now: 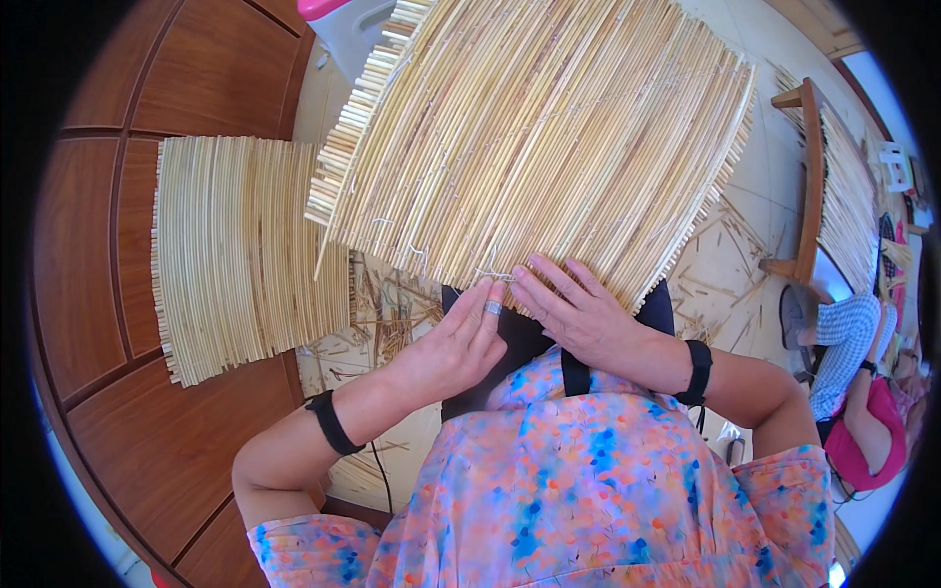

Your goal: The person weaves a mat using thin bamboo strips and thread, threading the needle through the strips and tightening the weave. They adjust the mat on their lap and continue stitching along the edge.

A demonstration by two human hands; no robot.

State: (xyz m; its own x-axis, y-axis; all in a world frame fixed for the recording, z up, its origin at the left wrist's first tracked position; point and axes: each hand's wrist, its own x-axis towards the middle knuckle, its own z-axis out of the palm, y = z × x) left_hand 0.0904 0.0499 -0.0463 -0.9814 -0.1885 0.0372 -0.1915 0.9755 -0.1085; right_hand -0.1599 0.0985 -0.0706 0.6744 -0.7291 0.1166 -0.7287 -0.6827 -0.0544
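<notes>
A large mat of thin straw-coloured reeds (pixel 549 137) slopes away from my lap, its near edge under my hands. Short white strings show on it, one length of string (pixel 495 275) lying right at my fingertips. My left hand (pixel 469 335), with a ring on one finger, is closed at the near edge, its fingertips pinched by this string; the thumb is mostly hidden. My right hand (pixel 580 312) lies with fingers stretched out over the mat's near edge, its index fingertip close to the left fingers.
Another reed mat (pixel 245 245) leans against brown wooden panels (pixel 211 73) on the left. Loose reed pieces (pixel 725 250) litter the tiled floor. At right, a wooden frame (pixel 812 186) carries more reeds, and a person in checked trousers (pixel 848 333) sits nearby. A white-and-pink object (pixel 348 24) stands behind the mat.
</notes>
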